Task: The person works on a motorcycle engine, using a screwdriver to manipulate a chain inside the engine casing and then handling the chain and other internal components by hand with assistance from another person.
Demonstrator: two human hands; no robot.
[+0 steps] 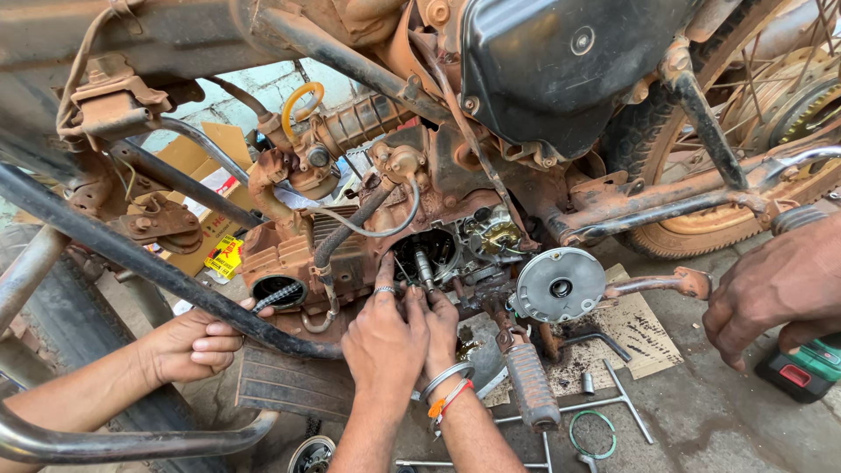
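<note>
Fingers of both our hands, left (383, 337) and right (441, 322), pinch into the open engine cavity (427, 254) at frame centre, directly above them, though what they grasp we cannot tell.

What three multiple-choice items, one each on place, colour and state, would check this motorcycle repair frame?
1. Where does the green ring lie?
A. on the ground beside the T-handle wrench
B. hung on a spoke
C. on a wrist

2. What colour is the power tool at the right edge?
A. yellow
B. green with red
C. blue

3. How is the side of the engine?
A. covered
B. open, inner parts exposed
C. wrapped in cloth

Answers:
1 A: the ring lies flat by the wrench's shaft.
2 B: its body is green with a red patch.
3 B: the left hand and right hand reach to the uncovered opening.
</note>
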